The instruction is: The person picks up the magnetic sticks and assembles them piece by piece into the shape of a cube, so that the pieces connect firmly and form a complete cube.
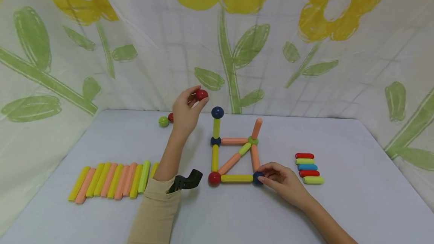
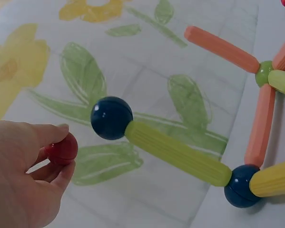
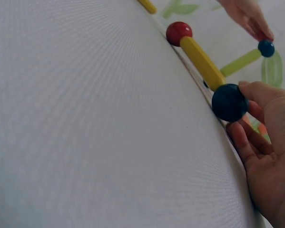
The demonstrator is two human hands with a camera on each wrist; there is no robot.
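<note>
My left hand (image 1: 185, 113) pinches a red ball (image 1: 202, 94) in the air, left of a dark blue ball (image 1: 217, 112) that tops an upright yellow-green rod (image 1: 216, 128). In the left wrist view the held red ball (image 2: 62, 149) is apart from that blue ball (image 2: 112, 118). The fingers and thumb of my right hand (image 1: 284, 184) hold the dark blue corner ball (image 3: 229, 102) of a rod-and-ball frame on the table. A red ball (image 1: 214, 179), a green ball (image 1: 252, 141) and another dark blue ball (image 1: 215, 141) form its other corners. From the green one rises a pink rod (image 1: 257, 128).
Yellow, pink and green rods (image 1: 112, 180) lie in a row at the left, partly behind my left forearm. Several short coloured rods (image 1: 307, 167) lie at the right. A green ball (image 1: 163, 121) and a red ball (image 1: 171, 117) sit at the back. A flowered cloth (image 1: 152, 67) hangs behind.
</note>
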